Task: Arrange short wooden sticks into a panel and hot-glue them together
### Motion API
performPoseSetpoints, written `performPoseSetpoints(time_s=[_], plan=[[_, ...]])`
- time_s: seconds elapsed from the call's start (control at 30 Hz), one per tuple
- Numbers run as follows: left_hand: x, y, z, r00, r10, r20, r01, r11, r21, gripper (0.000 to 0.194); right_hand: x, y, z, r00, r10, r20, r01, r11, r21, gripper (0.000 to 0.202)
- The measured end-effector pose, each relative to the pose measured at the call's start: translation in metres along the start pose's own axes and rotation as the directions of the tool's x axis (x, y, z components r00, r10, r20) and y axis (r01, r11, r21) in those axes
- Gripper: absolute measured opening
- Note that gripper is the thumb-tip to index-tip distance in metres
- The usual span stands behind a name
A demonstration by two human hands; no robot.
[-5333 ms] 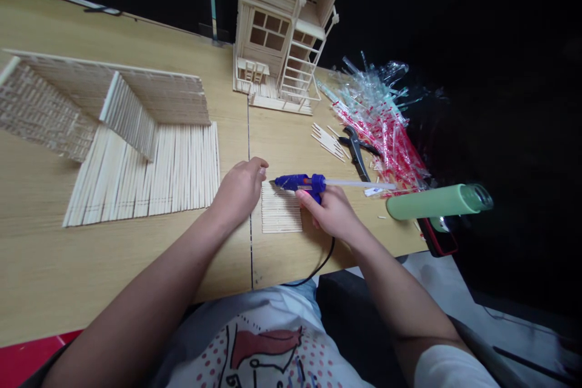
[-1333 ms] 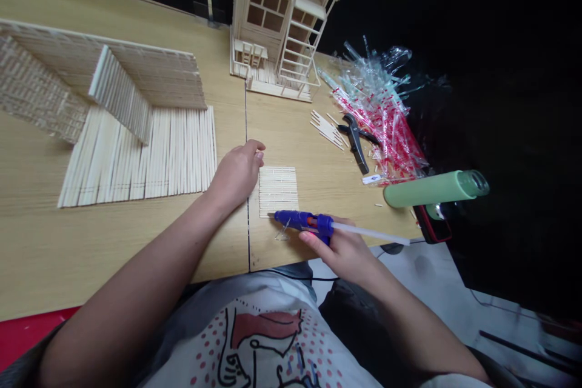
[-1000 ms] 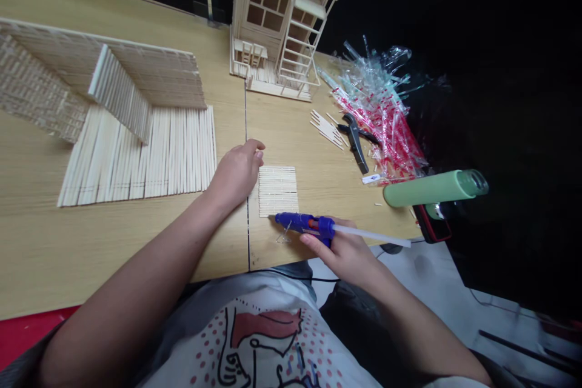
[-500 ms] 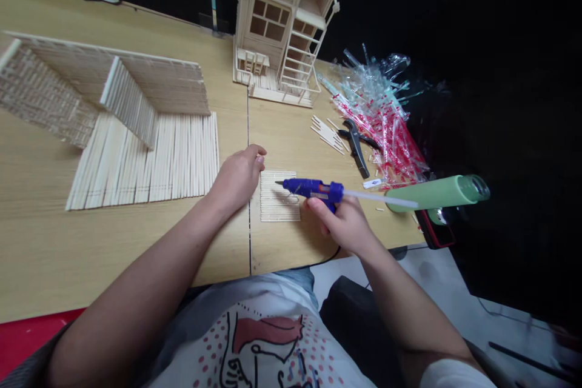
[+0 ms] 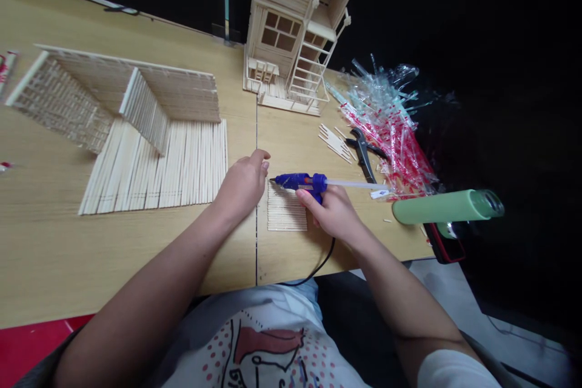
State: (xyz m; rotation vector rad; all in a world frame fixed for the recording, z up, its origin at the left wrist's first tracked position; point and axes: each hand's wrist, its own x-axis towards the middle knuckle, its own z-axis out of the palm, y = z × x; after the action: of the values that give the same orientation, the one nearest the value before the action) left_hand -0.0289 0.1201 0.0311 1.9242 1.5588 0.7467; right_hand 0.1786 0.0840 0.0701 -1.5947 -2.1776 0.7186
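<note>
Stick-built model house [image 5: 291, 30] at 12 o'clock on the desk [image 5: 54, 254], walled stick floor [image 5: 150, 151] at 10, black pliers [image 5: 366, 154] and red-striped clear wrappers [image 5: 391, 127] at 2, green bottle [image 5: 448, 206] at 3. Nothing between hands and work. Both forearms reaching forward from 6. Left hand [image 5: 240, 188] loosely curled, fingertips touching the left edge of the small stick panel [image 5: 286, 212]. Right hand [image 5: 331, 212] gripping the blue glue gun [image 5: 302, 182], nozzle at the panel's top left corner.

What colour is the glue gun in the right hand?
Blue, with a small orange trigger; the glue gun shows clearly in the head view, held by the right hand.
</note>
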Motion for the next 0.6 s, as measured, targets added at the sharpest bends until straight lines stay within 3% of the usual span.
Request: performPoseSetpoints(time_s=[0.6], plan=[[0.0000,0.0008,0.0003,1.000,-0.016,0.008,0.016,1.000,0.011,0.035,-0.0068,-0.0019,0.0006,0.999,0.043,0.012,-0.042,0.997,-0.060,0.034]])
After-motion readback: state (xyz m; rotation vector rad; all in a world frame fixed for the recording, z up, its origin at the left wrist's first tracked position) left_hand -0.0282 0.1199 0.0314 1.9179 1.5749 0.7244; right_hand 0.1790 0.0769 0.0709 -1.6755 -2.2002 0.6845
